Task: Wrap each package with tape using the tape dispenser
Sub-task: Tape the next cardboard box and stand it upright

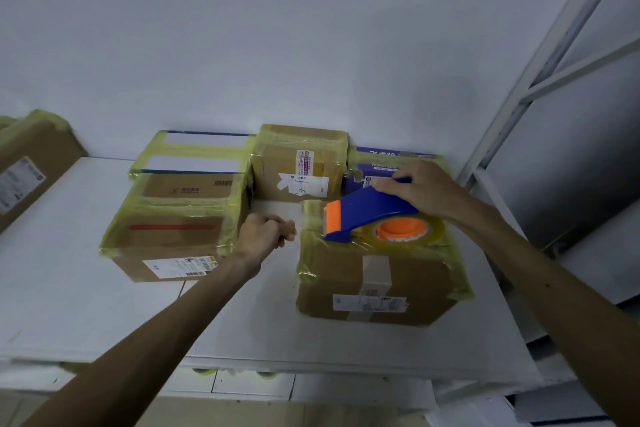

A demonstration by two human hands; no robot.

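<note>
Two forearms enter from the bottom edge. Count: six yellow-taped packages, one tape dispenser.

Left to right:
- far-left box, cut off by the frame edge
- front-left box
- white-and-blue box behind it
- middle box by the wall
- purple box at back right
- front-right box

White desk; pale wall; white metal frame at right.

Left hand: loose fist between the front boxes, nothing visible in it. Right hand: grips the blue-and-orange tape dispenser from above, on top of the front-right box.
</note>
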